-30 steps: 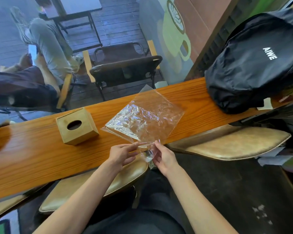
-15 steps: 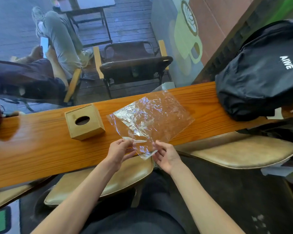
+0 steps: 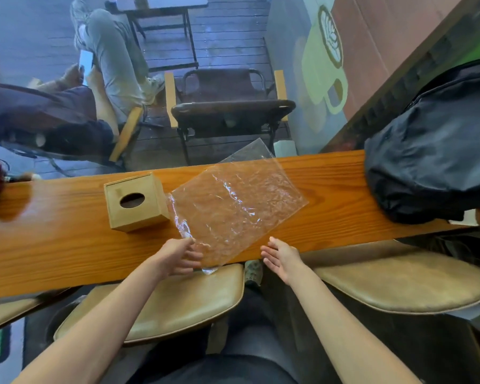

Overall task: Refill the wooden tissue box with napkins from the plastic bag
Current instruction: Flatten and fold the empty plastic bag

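No napkins visible in clear plastic bag [image 3: 234, 212], flat just right of wooden tissue box [image 3: 135, 202] | left hand [image 3: 178, 256] fingers on bag's near corner, clench unclear | right hand [image 3: 281, 257] released, apart | step: bag looks emptied; next likely checking box.

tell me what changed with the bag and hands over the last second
The plastic bag went from lifted to lying flat on the counter. The right hand let go and opened; the left hand stays at its near edge. The wooden tissue box stayed put.
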